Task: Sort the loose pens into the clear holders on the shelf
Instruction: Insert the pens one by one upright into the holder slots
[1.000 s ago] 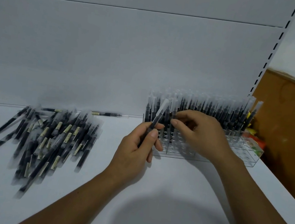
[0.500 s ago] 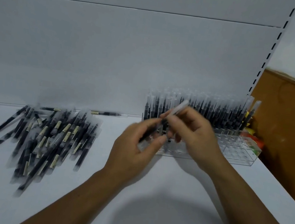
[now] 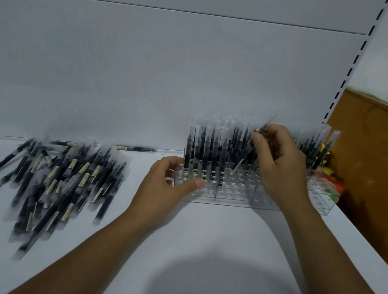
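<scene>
A second earlier my left hand (image 3: pixel 170 188) had carried the black pen with the clear cap (image 3: pixel 262 133); by this moment it had passed to my right hand (image 3: pixel 276 162), whose fingertips pinched it, tilted, above the middle rows of the clear acrylic grid holder (image 3: pixel 226 194). My left hand, emptied and loosely curled, had dropped to the holder's near-left corner, thumb against its front wall, steadying it as far as I could judge. So one more pen was about to be seated. The back rows stood full, the front cells mostly empty, and a large pile of loose black pens (image 3: pixel 62 179) waited on the white shelf (image 3: pixel 199 257) well to the left.
</scene>
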